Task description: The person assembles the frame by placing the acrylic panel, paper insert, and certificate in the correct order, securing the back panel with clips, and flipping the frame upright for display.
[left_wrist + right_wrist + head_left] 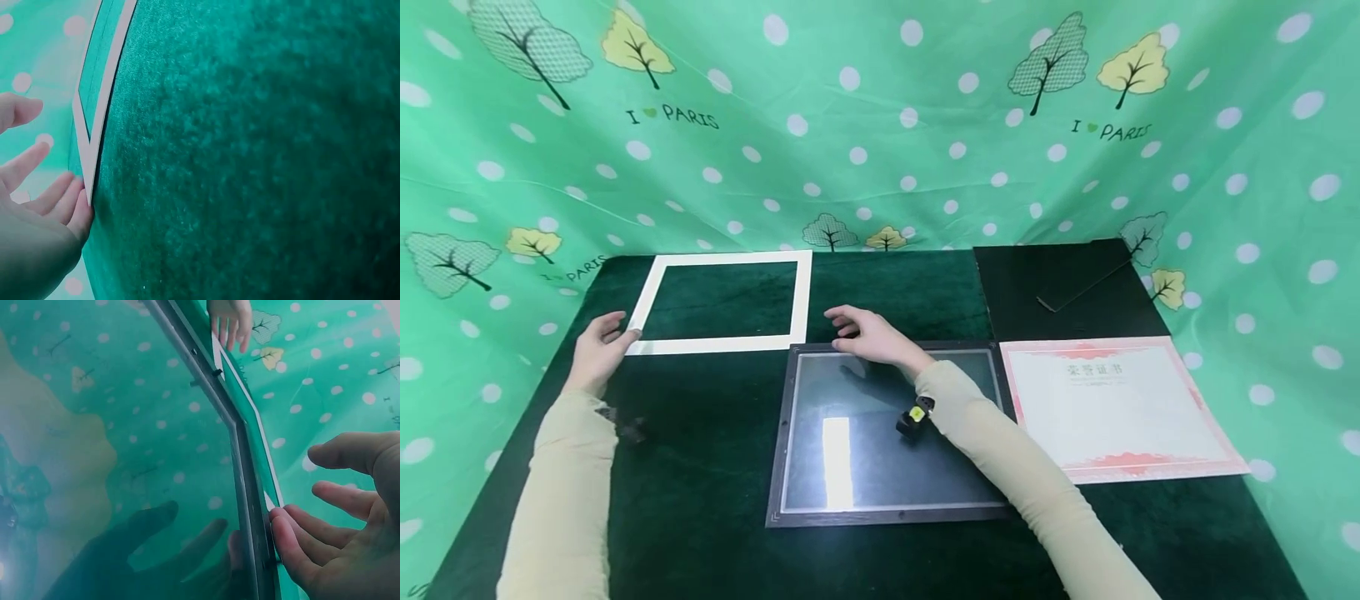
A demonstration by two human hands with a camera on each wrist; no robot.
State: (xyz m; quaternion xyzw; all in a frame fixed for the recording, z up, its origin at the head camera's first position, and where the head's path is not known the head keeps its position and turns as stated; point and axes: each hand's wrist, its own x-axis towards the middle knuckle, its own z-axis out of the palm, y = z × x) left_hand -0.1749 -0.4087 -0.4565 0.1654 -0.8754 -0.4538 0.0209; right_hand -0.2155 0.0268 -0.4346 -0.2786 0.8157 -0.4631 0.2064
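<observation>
A white rectangular mat border lies at the far left of the dark green cloth. At its near left corner my left hand touches the edge with extended fingers; in the left wrist view, the lower fingers meet the corner of the mat. My right hand hovers over the far edge of a dark picture frame with a shiny clear pane. Its loosely bent fingers point toward the mat. The right wrist view shows those fingertips by the frame's rim; contact cannot be told.
Right of the frame lies a pink-bordered certificate. Behind it is a black backing board with a stand leg. A green dotted curtain closes off the back and sides of the cloth-covered surface.
</observation>
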